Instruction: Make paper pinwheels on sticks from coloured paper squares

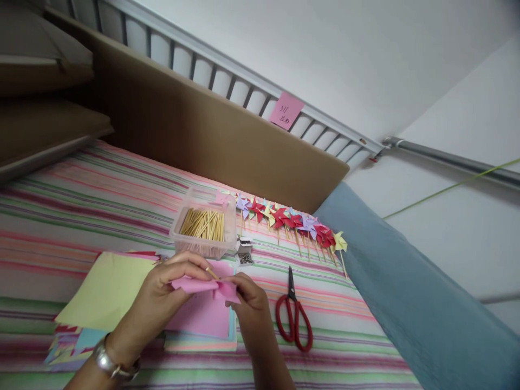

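Between my two hands is a pink paper pinwheel point(197, 285), its folded blades bunched up. A thin wooden stick point(212, 273) pokes out from it toward the upper left. My left hand point(179, 276) pinches the left side of the paper, fingers over the top and thumb below. On the other side, my right hand point(248, 295) grips the right blade near the stick, fingers curled. Directly beneath lies a stack of square paper point(203, 319) with a pink sheet on top. The fingertips partly hide where stick and paper meet.
A clear plastic box point(233, 227) of wooden sticks stands ahead, beside a small box of metal pins point(245, 258). Finished pinwheels point(280, 218) lie in a row behind. Red-handled scissors point(293, 319) rest at right, yellow paper point(105, 290) at left. Cardboard point(211, 135) backs the striped cloth.
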`<state>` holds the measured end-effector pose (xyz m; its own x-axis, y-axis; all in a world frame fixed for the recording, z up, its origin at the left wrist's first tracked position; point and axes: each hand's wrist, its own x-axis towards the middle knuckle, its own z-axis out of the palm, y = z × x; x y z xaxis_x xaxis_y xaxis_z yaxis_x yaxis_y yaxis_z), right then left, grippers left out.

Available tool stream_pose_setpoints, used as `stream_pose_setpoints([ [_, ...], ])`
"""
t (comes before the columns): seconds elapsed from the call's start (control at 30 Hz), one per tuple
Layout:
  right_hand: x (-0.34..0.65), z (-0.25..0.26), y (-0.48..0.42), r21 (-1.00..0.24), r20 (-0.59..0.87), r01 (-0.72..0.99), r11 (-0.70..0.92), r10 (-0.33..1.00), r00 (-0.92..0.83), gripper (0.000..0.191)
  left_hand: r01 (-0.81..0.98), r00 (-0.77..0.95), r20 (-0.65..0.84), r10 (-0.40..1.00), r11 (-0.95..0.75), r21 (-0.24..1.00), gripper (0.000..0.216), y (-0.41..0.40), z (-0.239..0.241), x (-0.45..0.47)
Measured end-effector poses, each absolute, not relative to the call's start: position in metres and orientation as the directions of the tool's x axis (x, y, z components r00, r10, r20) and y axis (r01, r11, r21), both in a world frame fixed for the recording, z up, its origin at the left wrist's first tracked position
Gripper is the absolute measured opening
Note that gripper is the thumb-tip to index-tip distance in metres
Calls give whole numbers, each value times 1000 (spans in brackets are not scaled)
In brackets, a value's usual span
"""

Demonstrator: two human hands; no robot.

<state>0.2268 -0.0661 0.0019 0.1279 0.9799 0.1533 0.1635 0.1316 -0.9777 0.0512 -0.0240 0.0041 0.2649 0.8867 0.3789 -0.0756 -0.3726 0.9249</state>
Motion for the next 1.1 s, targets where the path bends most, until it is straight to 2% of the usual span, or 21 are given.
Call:
stream_pose_setpoints([
  [0.37,228,2,-67,-976,162,167,138,977,140,16,-90,273,382,883,-372,924,20,-26,3,52],
  [0.73,229,1,-66,-977,167,158,146,978,127,21,-74,266,400,877,-395,916,25,-25,3,51],
  [1.1,229,1,-67,-963,195,214,165,972,128,18,-67,272,417,867,-415,907,19,-24,1,51],
])
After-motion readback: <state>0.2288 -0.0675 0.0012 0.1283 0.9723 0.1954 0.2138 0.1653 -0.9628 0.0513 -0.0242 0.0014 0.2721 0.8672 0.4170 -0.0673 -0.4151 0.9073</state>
